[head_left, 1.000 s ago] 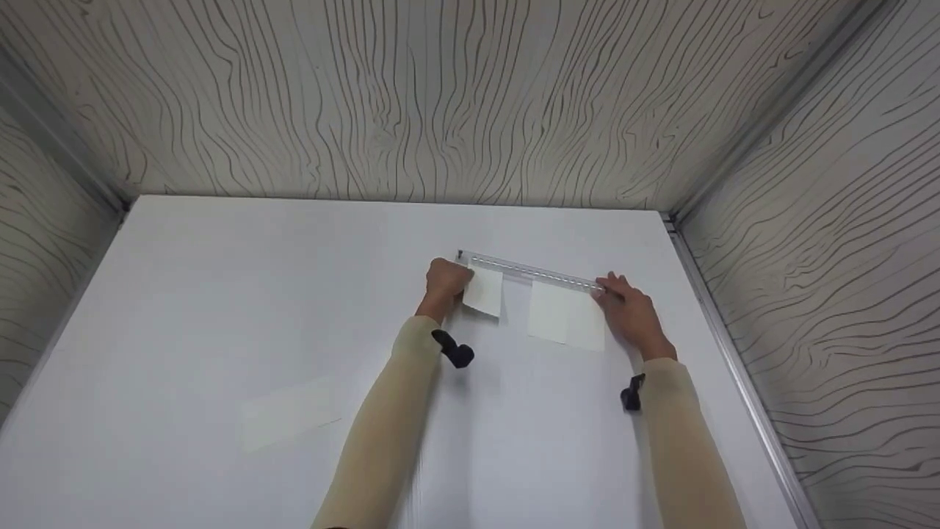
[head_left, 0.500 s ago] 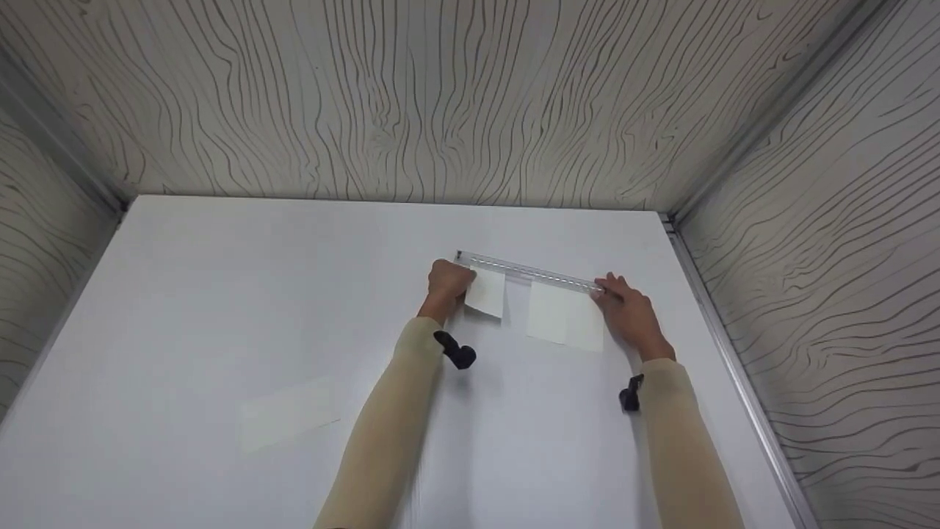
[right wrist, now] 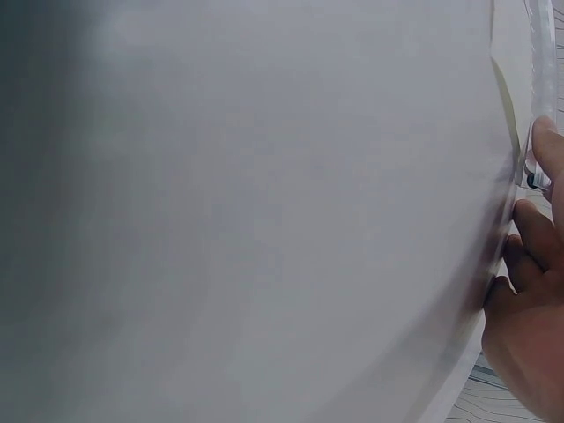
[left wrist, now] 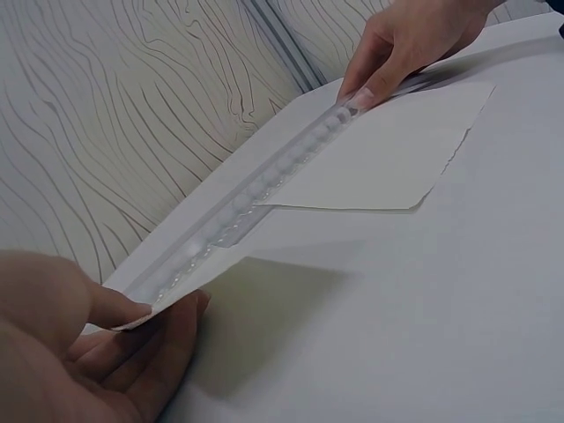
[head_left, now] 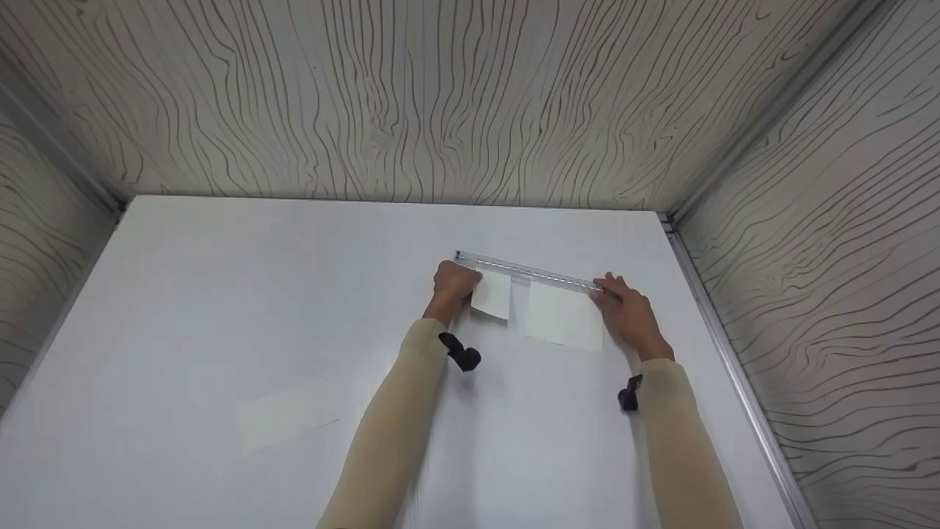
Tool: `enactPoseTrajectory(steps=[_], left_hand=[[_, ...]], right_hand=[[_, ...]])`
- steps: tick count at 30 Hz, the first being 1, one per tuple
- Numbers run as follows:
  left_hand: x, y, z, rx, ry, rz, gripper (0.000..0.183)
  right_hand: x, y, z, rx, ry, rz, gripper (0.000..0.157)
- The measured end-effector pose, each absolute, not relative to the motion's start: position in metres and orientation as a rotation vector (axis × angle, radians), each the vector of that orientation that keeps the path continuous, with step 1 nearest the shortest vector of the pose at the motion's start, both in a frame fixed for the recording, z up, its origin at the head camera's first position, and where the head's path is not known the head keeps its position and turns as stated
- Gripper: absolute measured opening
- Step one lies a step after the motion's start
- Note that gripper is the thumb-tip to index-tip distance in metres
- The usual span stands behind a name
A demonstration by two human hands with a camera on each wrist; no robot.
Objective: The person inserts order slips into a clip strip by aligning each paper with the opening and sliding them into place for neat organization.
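Note:
A clear plastic ruler [head_left: 529,272] lies slanted across the white table, along the upper edge of pale paper. My left hand [head_left: 453,283] pinches the left piece of paper [head_left: 491,295] between thumb and fingers near the ruler's left end. In the left wrist view that piece [left wrist: 207,278] is lifted off the table and casts a shadow. The right piece of paper [head_left: 564,316] lies flat below the ruler, with one ragged edge. My right hand [head_left: 630,317] holds the ruler's right end, thumb on it; in the right wrist view its other fingers [right wrist: 533,231] touch the table.
Another pale sheet [head_left: 286,415] lies at the left on the white table [head_left: 242,294]. Panels with a wood-grain pattern [head_left: 411,95] stand behind and at both sides. A small black device [head_left: 461,353] is worn at each wrist.
My left hand has moved slightly right, carrying the left paper piece toward the right piece and narrowing the gap between them. The right hand and ruler have hardly moved.

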State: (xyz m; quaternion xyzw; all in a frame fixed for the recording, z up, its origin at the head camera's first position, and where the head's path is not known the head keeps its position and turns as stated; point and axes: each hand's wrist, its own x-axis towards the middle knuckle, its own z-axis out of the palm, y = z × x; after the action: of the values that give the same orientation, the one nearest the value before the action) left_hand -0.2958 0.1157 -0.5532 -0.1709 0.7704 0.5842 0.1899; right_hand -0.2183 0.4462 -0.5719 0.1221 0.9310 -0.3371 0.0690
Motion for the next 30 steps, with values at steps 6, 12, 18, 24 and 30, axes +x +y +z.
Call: enactPoseTrajectory(steps=[6, 12, 18, 24, 30], left_hand=[[-0.295, 0.119, -0.557, -0.489, 2.181, 1.634, 0.049], [-0.294, 0.124, -0.559, -0.489, 2.178, 1.607, 0.051], [-0.294, 0.126, -0.559, -0.494, 2.185, 1.617, 0.049], [-0.293, 0.126, -0.557, -0.439, 2.189, 1.639, 0.046], [-0.292, 0.127, -0.556, -0.461, 2.140, 1.671, 0.050]], right_hand=[[-0.216, 0.445, -0.572, 0.359, 2.813, -1.003, 0.060], [-0.214, 0.444, -0.572, 0.358, 2.817, -0.990, 0.063], [-0.213, 0.444, -0.571, 0.350, 2.817, -1.011, 0.061], [-0.214, 0.445, -0.571, 0.351, 2.796, -1.051, 0.062], [-0.218, 0.446, -0.573, 0.382, 2.794, -1.026, 0.062]])
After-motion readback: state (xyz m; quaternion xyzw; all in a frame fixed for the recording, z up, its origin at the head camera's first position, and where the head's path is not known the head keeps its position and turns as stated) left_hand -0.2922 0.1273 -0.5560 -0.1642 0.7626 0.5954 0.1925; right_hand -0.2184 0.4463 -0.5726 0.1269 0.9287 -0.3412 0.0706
